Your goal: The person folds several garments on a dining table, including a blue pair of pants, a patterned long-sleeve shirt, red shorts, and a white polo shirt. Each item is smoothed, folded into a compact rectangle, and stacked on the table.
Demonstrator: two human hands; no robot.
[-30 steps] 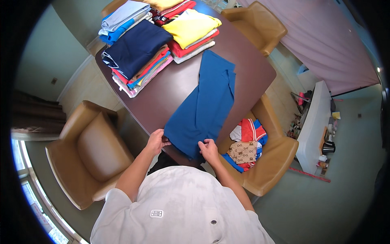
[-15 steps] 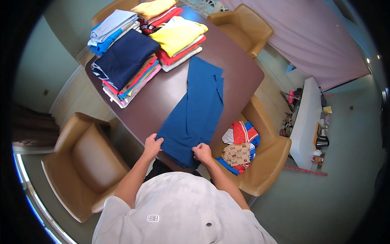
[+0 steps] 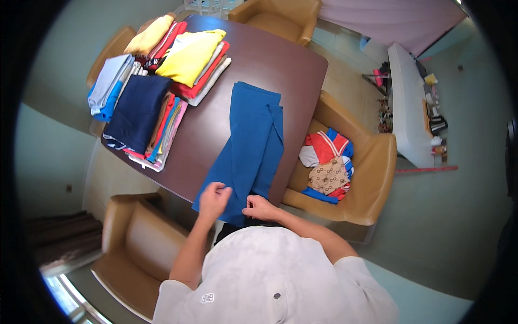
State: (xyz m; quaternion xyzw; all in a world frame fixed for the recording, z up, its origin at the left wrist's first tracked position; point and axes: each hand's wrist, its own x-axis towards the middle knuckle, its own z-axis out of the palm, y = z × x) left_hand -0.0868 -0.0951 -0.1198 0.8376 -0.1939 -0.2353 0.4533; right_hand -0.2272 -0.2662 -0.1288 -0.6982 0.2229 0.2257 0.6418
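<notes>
Blue garment [image 3: 249, 146], laid long at the table's [image 3: 291, 59] near edge: left hand [image 3: 214, 198] and right hand [image 3: 260, 208] apparently pinch its hem, keeping it flat

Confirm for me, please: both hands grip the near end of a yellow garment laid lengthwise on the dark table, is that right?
Not quite: the head view shows the garment is blue, not yellow. Both hands, left and right, do grip its near end on the dark table.
</notes>
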